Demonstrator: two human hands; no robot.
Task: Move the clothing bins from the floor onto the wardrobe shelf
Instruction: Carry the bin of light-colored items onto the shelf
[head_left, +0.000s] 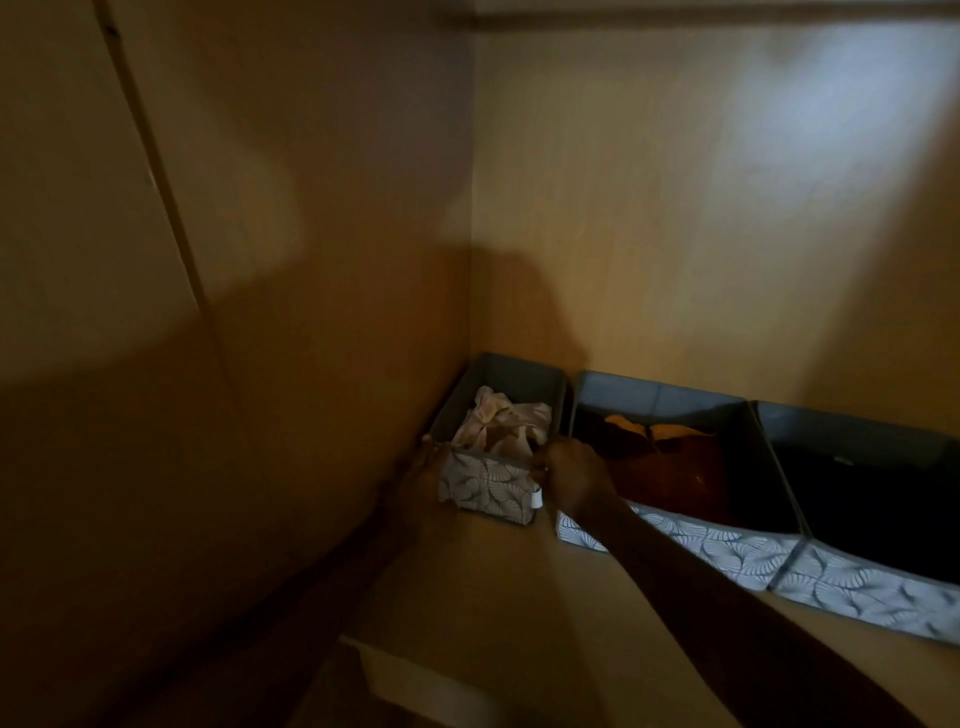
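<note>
Forearms (701, 587) reach in over the wardrobe shelf (493, 597). Left grip (423, 478) clasps the left front corner of the small bin (485, 491); right grip (569, 475) pinches its right front rim. Between them, pale cloth (504, 423) fills it. Right of the right grip stand a middle bin (727, 551) and an end bin (857, 426), touching.

The bins (491, 486) are matt cloth, grey inside, with a pale leaf print on the fronts. The shelf (498, 597) and walls (675, 234) look like smooth, matt wood.
</note>
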